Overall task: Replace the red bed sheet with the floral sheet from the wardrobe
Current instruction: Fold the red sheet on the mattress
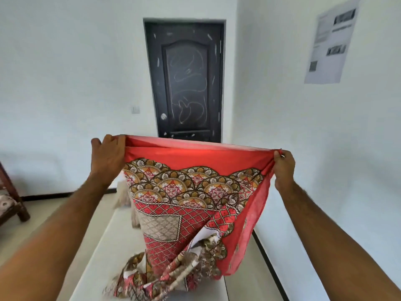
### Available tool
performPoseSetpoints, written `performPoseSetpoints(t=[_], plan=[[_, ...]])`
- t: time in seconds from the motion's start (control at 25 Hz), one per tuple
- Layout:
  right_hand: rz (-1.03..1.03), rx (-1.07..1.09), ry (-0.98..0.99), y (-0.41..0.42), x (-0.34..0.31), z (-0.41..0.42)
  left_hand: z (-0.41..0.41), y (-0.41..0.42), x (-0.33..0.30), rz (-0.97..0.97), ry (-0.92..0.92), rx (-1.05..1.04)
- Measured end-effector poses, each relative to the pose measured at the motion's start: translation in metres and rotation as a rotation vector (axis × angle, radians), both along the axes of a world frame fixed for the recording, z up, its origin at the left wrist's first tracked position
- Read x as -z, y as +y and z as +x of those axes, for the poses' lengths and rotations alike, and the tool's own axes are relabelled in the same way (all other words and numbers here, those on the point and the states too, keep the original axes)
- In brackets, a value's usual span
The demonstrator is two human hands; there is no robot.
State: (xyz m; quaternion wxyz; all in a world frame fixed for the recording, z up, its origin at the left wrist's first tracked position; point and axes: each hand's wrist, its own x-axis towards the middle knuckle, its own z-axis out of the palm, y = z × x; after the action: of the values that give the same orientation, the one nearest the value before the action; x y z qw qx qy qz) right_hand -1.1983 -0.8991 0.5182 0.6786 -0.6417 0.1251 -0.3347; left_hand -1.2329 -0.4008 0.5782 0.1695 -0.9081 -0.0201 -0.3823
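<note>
I hold the red bed sheet (195, 161) up by its top edge, stretched between both hands above the bare white mattress (112, 240). It has a plain red border and a patterned middle of scalloped arches and diamonds. My left hand (108, 157) grips the left end of the edge; my right hand (283, 168) pinches the right end. The sheet hangs down and its lower part lies crumpled on the mattress. No floral sheet or wardrobe is in view.
A dark closed door (184, 81) stands straight ahead in the white wall. A paper notice (332, 42) hangs on the right wall, which runs close along the bed. A dark wooden furniture frame (13, 203) stands at far left. A pale bundle (124, 196) lies behind the sheet.
</note>
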Motion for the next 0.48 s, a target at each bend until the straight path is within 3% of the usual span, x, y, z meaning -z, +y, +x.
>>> performPoseSetpoints(t=[0.24,0.36,0.44,0.48], plan=[[0.13,-0.118,-0.222,0.011,-0.114,0.026,-0.004,0.0,-0.09,-0.073,-0.1,-0.02],[0.259,-0.259,-0.313,0.004,-0.166,0.031,-0.022,0.015,-0.123,-0.052,-0.301,0.122],[0.322,-0.539,-0.34,-0.004,-0.185,0.025,-0.026,0.032,-0.133,-0.229,-0.538,0.214],[0.263,-0.63,-0.315,-0.004,-0.185,0.025,-0.023,0.038,-0.133,-0.416,-0.609,0.284]])
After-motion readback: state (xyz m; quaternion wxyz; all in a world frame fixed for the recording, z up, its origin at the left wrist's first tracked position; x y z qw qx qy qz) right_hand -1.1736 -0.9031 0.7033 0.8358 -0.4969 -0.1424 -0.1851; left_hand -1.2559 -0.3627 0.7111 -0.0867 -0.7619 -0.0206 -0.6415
